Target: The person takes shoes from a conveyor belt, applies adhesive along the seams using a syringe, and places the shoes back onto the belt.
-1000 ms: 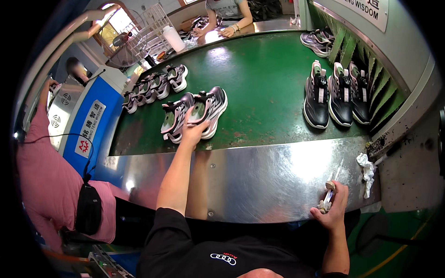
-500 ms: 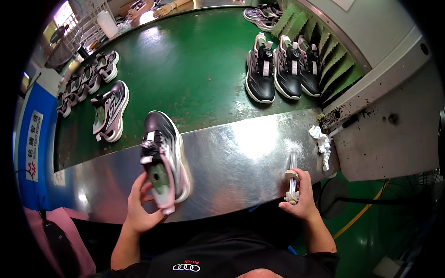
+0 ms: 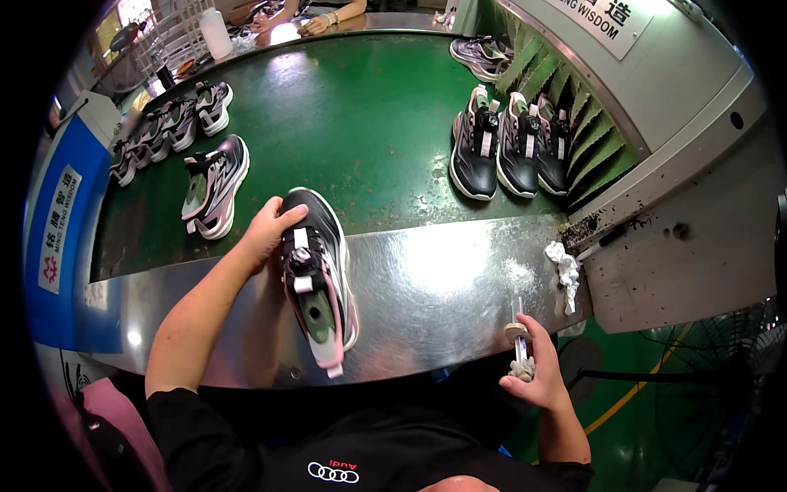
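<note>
My left hand (image 3: 270, 230) grips a sneaker (image 3: 320, 283) at the toe, its thumb lying over the black front. The shoe has white lacing, a dial, a pink collar and a green insole. It is over the metal ledge, its pink heel toward me. My right hand (image 3: 543, 369) is closed around a slim, shiny hand tool (image 3: 520, 348) with a pale round disc and whitish material wrapped near its lower end. Its clear tip points away from me. What kind of tool it is, I cannot tell.
On the green conveyor belt (image 3: 328, 123), one sneaker (image 3: 217, 184) lies left, several stand behind it. Three black sneakers (image 3: 474, 156) stand right by green strip flaps (image 3: 594, 148). A crumpled white cloth (image 3: 564, 275) lies on the metal ledge (image 3: 426, 295). Another person's hands (image 3: 320, 23) appear at the far side.
My left hand has moved from the sneaker's heel to its toe. The sneaker remains over the ledge. My right hand still holds the tool; the whole view has shifted slightly.
</note>
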The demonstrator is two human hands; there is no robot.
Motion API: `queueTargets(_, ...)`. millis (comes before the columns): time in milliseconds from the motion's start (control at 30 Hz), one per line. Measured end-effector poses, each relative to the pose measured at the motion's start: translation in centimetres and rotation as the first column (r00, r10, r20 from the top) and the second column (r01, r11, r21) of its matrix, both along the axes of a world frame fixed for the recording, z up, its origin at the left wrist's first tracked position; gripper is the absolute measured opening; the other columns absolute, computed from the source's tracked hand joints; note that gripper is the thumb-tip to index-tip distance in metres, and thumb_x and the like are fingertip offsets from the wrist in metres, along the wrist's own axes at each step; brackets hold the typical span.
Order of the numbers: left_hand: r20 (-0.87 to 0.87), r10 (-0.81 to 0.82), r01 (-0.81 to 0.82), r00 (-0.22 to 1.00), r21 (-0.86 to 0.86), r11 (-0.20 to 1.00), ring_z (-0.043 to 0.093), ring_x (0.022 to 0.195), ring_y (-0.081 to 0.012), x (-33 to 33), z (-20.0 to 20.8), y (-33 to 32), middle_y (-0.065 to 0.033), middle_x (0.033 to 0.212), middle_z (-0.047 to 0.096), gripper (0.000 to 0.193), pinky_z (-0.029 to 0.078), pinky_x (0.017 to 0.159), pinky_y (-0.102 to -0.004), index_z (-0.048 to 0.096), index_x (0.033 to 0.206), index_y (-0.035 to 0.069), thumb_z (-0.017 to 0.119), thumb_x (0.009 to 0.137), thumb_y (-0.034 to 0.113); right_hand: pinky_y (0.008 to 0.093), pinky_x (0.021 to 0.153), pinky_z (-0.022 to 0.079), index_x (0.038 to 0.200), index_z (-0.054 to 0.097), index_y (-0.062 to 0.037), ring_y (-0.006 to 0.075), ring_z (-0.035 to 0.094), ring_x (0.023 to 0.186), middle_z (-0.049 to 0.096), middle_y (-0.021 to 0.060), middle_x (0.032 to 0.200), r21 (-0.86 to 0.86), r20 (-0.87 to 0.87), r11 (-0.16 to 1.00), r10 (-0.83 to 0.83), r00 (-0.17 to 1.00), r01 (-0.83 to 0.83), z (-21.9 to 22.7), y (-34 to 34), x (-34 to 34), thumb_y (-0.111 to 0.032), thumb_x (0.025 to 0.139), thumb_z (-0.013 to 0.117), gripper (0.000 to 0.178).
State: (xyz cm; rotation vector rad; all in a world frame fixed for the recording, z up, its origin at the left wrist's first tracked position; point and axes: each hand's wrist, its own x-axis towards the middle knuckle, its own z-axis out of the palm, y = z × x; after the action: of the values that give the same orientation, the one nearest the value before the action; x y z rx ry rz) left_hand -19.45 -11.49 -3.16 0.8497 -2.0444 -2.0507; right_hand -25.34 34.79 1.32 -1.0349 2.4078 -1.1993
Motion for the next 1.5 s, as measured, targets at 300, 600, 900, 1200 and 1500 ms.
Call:
queueTargets(300,-0.634,0.062,0.24,0.771,0.379,0.894,0.064,0.09,-0.024,2.5,5.6,8.9,-0.0154,0.103,0.063,0.053,0.052,0.083,-0.0358,0.049,0.115,-0.001,0.071,0.071,0.019,0.0331,0.091,0.037,0.133,0.029,-0.0006,0.0236,0.049,0.107,0.051,0.0133,0.113,-0.687,0.596,0.713,0.442,0.67,0.14,3.0,-4.3,0.8,-0.07,0.05,0.077,0.118)
queueTargets(600,-0.682,0.022,0.386,0.731,0.44,0.811,0.055,0.1,-0.0177,4.9,3.0,9.6,-0.0061,0.106,0.056,0.065,0.046,0.088,-0.0337,0.043,0.119,0.009,0.077,0.064,0.005,0.033,0.066,0.031,0.124,0.042,-0.0084,0.021,0.048,0.074,0.059,0.0203,0.091,-0.884,0.409,0.468,0.774,0.484,-0.001,6.5,-12.0,1.3,-0.074,0.066,0.063,0.09)
queueTargets(900,-0.78,-0.117,0.39,0.614,0.172,0.905,0.057,0.1,-0.0263,5.1,3.1,10.1,-0.0191,0.105,0.057,0.064,0.048,0.083,-0.0383,0.042,0.116,0.006,0.078,0.063,0.007,0.0333,0.064,0.032,0.12,0.048,-0.0084,0.0236,0.051,0.078,0.061,0.0211,0.088,-0.866,0.457,0.499,0.771,0.445,0.024,7.3,-13.9,2.2,-0.07,0.065,0.067,0.085)
queueTargets(1200,-0.799,-0.178,0.389,0.574,0.075,0.918,0.058,0.098,-0.0265,5.4,3.6,10.0,-0.0192,0.105,0.058,0.064,0.049,0.082,-0.038,0.043,0.116,0.005,0.079,0.064,0.01,0.0339,0.064,0.032,0.116,0.051,-0.0085,0.0244,0.05,0.083,0.061,0.02,0.088,-0.84,0.501,0.542,0.753,0.427,0.03,7.4,-14.6,2.7,-0.074,0.062,0.065,0.086)
queueTargets(1500,-0.756,-0.126,0.381,0.642,0.171,0.909,0.058,0.098,-0.0261,5.5,3.4,10.0,-0.0194,0.105,0.057,0.064,0.048,0.083,-0.0372,0.041,0.117,0.006,0.078,0.064,0.007,0.0335,0.065,0.033,0.116,0.05,-0.0071,0.024,0.049,0.088,0.062,0.0187,0.088,-0.851,0.476,0.523,0.735,0.483,0.042,6.4,-13.9,2.6,-0.074,0.065,0.063,0.085)
